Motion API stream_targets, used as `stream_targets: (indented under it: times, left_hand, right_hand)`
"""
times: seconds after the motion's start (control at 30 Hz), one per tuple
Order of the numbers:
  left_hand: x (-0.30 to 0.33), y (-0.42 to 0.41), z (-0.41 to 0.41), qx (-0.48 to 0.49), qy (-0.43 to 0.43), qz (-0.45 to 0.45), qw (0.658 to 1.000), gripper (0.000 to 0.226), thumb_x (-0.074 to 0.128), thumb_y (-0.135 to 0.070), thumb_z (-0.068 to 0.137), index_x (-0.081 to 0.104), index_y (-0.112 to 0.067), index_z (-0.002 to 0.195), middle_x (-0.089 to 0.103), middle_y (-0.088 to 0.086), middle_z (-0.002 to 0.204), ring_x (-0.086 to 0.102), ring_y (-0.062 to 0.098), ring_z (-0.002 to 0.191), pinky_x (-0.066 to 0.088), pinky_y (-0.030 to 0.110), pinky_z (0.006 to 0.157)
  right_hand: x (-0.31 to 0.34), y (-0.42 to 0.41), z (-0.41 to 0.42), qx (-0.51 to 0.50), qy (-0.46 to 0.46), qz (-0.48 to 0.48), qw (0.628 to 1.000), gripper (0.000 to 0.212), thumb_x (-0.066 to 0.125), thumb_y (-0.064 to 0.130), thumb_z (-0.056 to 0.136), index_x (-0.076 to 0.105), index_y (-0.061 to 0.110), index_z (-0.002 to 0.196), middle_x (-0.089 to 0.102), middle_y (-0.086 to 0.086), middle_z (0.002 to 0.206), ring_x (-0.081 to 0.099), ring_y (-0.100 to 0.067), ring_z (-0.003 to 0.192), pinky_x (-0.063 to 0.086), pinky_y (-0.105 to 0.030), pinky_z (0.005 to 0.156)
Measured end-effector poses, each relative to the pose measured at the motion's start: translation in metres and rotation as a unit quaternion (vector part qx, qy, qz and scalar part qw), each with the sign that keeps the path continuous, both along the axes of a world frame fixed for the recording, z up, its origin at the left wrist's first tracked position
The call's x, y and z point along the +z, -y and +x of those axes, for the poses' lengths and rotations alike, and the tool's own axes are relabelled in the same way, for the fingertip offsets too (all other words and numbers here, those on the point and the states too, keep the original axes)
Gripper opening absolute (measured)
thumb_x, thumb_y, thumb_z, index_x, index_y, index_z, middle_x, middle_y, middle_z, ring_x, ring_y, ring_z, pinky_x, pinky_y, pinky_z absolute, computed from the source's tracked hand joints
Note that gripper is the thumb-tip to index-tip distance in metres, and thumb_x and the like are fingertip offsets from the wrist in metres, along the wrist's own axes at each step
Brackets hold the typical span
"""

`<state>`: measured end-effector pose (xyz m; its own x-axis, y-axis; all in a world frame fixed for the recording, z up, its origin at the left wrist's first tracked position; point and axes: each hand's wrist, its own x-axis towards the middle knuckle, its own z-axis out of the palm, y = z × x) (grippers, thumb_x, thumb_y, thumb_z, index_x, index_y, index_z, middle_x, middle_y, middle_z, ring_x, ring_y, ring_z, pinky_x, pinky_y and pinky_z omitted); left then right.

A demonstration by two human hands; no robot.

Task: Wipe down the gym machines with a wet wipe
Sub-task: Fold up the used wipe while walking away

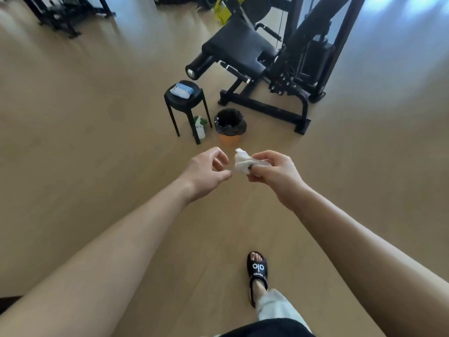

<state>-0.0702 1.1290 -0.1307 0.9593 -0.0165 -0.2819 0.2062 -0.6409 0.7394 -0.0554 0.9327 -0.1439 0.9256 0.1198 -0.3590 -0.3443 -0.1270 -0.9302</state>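
My right hand (273, 171) is shut on a crumpled white wet wipe (243, 161), held out in front of me above the floor. My left hand (206, 170) is just left of the wipe, fingers curled and apart, thumb and forefinger close to the wipe's edge; I cannot tell whether they touch it. Ahead stands a black gym machine (267, 66) with a padded seat (235, 48) and a roller pad (198, 66). A blue-and-white wipe pack (182, 90) lies on a black stool (185, 103).
An orange bin with a black liner (229, 128) stands on the floor right of the stool, and a spray bottle (200, 128) sits under the stool. More black machines (63, 15) stand far left. My sandalled right foot (257, 271) is on the wooden floor.
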Motion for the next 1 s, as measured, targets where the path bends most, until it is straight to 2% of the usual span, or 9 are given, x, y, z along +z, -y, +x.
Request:
stream_targets:
  times: [0.1, 0.2, 0.3, 0.4, 0.5, 0.7, 0.87, 0.93, 1.0]
  left_hand:
    - [0.004, 0.000, 0.079, 0.014, 0.002, 0.025, 1.000, 0.009, 0.066, -0.029, 0.094, 0.061, -0.026, 0.087, 0.067, 0.000, 0.090, 0.067, 0.021, 0.080, 0.061, 0.046, 0.079]
    - [0.008, -0.003, 0.153, 0.051, 0.008, 0.005, 0.999, 0.011, 0.060, -0.024, 0.098, 0.058, -0.020, 0.089, 0.070, 0.004, 0.084, 0.066, 0.018, 0.068, 0.061, 0.043, 0.068]
    - [0.001, -0.016, 0.225, 0.049, 0.011, 0.028, 0.998, 0.009, 0.060, -0.023, 0.099, 0.055, -0.023, 0.092, 0.070, 0.001, 0.084, 0.063, 0.013, 0.072, 0.047, 0.027, 0.060]
    - [-0.012, -0.035, 0.302, 0.057, 0.008, 0.036, 0.998, 0.012, 0.059, -0.028, 0.099, 0.058, -0.022, 0.089, 0.070, -0.002, 0.074, 0.065, 0.014, 0.073, 0.044, 0.027, 0.062]
    - [-0.035, -0.059, 0.389, 0.052, -0.006, 0.036, 0.998, 0.012, 0.058, -0.031, 0.100, 0.060, -0.023, 0.090, 0.069, -0.003, 0.067, 0.063, 0.009, 0.063, 0.047, 0.027, 0.060]
    - [-0.098, -0.116, 0.576, 0.057, -0.027, 0.053, 0.997, 0.011, 0.062, -0.032, 0.096, 0.060, -0.025, 0.088, 0.065, -0.003, 0.073, 0.062, 0.015, 0.071, 0.059, 0.039, 0.070]
    - [-0.141, -0.146, 0.686, 0.078, -0.066, 0.077, 0.992, 0.010, 0.064, -0.036, 0.093, 0.060, -0.027, 0.092, 0.063, -0.007, 0.082, 0.062, 0.013, 0.081, 0.058, 0.039, 0.076]
    - [-0.159, -0.152, 0.719, 0.073, -0.091, 0.095, 0.989, 0.006, 0.062, -0.038, 0.092, 0.059, -0.033, 0.094, 0.063, -0.011, 0.084, 0.061, 0.010, 0.082, 0.058, 0.039, 0.077]
    - [-0.180, -0.156, 0.752, 0.078, -0.116, 0.098, 0.985, 0.005, 0.061, -0.038, 0.090, 0.059, -0.035, 0.093, 0.063, -0.014, 0.085, 0.061, 0.010, 0.085, 0.057, 0.040, 0.080]
  right_hand:
    - [-0.001, -0.003, 0.080, 0.009, 0.006, -0.044, 0.999, 0.021, 0.066, 0.000, 0.085, 0.070, 0.014, 0.100, 0.071, -0.010, 0.099, 0.070, -0.018, 0.075, 0.064, -0.033, 0.075]
    - [0.001, -0.014, 0.157, 0.000, 0.016, -0.079, 0.997, 0.018, 0.066, 0.008, 0.088, 0.068, 0.018, 0.103, 0.071, -0.006, 0.097, 0.071, -0.020, 0.074, 0.063, -0.031, 0.068]
    - [-0.004, -0.032, 0.231, 0.003, 0.012, -0.105, 0.994, 0.012, 0.065, 0.017, 0.091, 0.065, 0.021, 0.102, 0.070, -0.004, 0.097, 0.073, -0.023, 0.077, 0.062, -0.037, 0.068]
    - [-0.016, -0.054, 0.309, 0.006, -0.003, -0.128, 0.992, 0.011, 0.065, 0.024, 0.092, 0.062, 0.020, 0.102, 0.072, -0.005, 0.091, 0.069, -0.016, 0.066, 0.059, -0.032, 0.066]
    - [-0.045, -0.082, 0.395, 0.000, -0.040, -0.142, 0.989, 0.016, 0.066, 0.031, 0.092, 0.060, 0.020, 0.102, 0.074, -0.004, 0.082, 0.070, -0.017, 0.066, 0.060, -0.036, 0.074]
    - [-0.129, -0.142, 0.575, -0.035, -0.116, -0.146, 0.982, 0.026, 0.069, 0.017, 0.083, 0.062, 0.021, 0.107, 0.070, 0.000, 0.093, 0.073, -0.021, 0.085, 0.060, -0.042, 0.086]
    - [-0.188, -0.172, 0.693, -0.070, -0.170, -0.154, 0.971, 0.031, 0.063, 0.008, 0.085, 0.063, 0.018, 0.114, 0.070, -0.003, 0.090, 0.064, -0.012, 0.072, 0.045, -0.024, 0.059]
    - [-0.213, -0.178, 0.730, -0.065, -0.191, -0.176, 0.963, 0.034, 0.060, 0.006, 0.086, 0.063, 0.018, 0.118, 0.071, -0.006, 0.099, 0.064, -0.011, 0.073, 0.042, -0.019, 0.052]
    - [-0.240, -0.184, 0.767, -0.033, -0.205, -0.190, 0.960, 0.045, 0.062, 0.012, 0.087, 0.058, 0.019, 0.132, 0.068, -0.008, 0.120, 0.069, -0.020, 0.094, 0.049, -0.020, 0.064]
